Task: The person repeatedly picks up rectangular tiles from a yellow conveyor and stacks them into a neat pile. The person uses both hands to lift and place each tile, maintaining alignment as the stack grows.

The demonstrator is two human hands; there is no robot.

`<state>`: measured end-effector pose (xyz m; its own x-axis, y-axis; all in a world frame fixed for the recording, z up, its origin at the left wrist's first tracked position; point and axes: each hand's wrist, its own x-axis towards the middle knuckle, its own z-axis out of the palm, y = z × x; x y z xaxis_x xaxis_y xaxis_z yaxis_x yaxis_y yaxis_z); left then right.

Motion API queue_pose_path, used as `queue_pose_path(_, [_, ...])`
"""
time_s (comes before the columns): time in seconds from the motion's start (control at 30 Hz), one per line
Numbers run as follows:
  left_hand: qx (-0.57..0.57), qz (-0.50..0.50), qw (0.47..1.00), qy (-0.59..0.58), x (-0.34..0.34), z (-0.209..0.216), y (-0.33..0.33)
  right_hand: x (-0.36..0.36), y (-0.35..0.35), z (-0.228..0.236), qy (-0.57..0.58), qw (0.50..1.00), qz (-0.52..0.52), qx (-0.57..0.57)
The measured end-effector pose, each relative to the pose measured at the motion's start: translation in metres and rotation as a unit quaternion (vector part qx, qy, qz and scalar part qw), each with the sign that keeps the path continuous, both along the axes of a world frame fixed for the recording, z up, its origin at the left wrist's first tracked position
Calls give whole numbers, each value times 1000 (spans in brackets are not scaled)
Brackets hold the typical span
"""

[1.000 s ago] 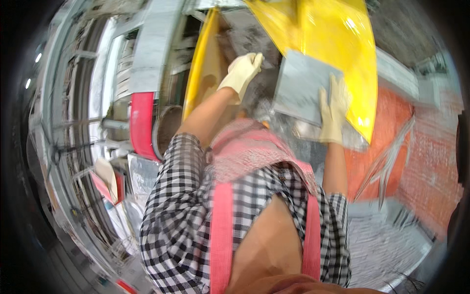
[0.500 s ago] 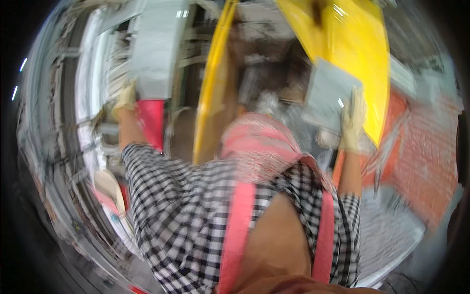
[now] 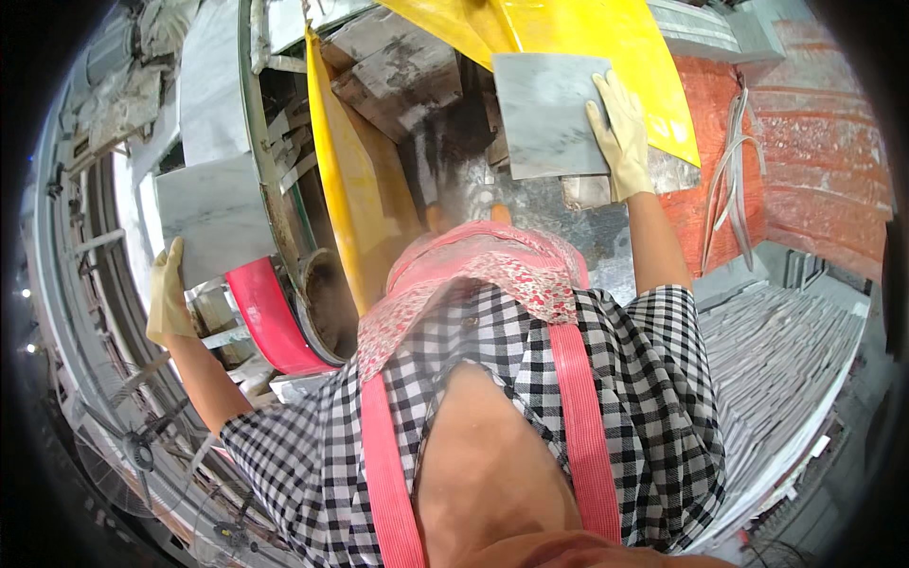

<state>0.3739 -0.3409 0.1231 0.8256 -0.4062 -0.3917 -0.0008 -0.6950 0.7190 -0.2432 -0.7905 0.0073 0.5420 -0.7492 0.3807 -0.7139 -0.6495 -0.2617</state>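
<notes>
My left hand (image 3: pixel 170 293), in a pale yellow rubber glove, is at the near left corner of a square grey marble tile (image 3: pixel 213 222). Its fingers close on the tile's edge and are partly hidden. The tile lies at the end of a pale stone strip (image 3: pixel 216 85). On the other side, my right hand (image 3: pixel 623 137), gloved alike, holds a second grey marble tile (image 3: pixel 549 109) by its right edge. The thumb and fingers show on its upper face. This tile is in front of a yellow sheet (image 3: pixel 597 33) and above the wet floor.
A yellow panel (image 3: pixel 346 180) stands between the two sides, beside a pink-red curved guard (image 3: pixel 275 317). To the right are orange sheeting (image 3: pixel 705 222), a bundle of pale straps (image 3: pixel 734 180) and closely stacked thin slabs (image 3: pixel 786 360). A fan (image 3: pixel 137 450) stands at lower left.
The view has shifted and is sharper. My left hand and its tile appear lower and further left. The right hand and its tile appear higher and further left, both still in contact.
</notes>
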Motion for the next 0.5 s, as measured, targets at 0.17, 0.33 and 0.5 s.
queue_pose_path(0.17, [-53,-39,995,-70,-47,55,-26,2,-8,-21,-78,996,24,-44])
queue_pose_path(0.33, [-224,36,971,-82,-118,55,-68,11,-19,-42,-195,978,13,69])
queue_pose_path(0.5, [-257,4,966,24,-222,-36,-169,29,-17,-45,-288,946,-4,147])
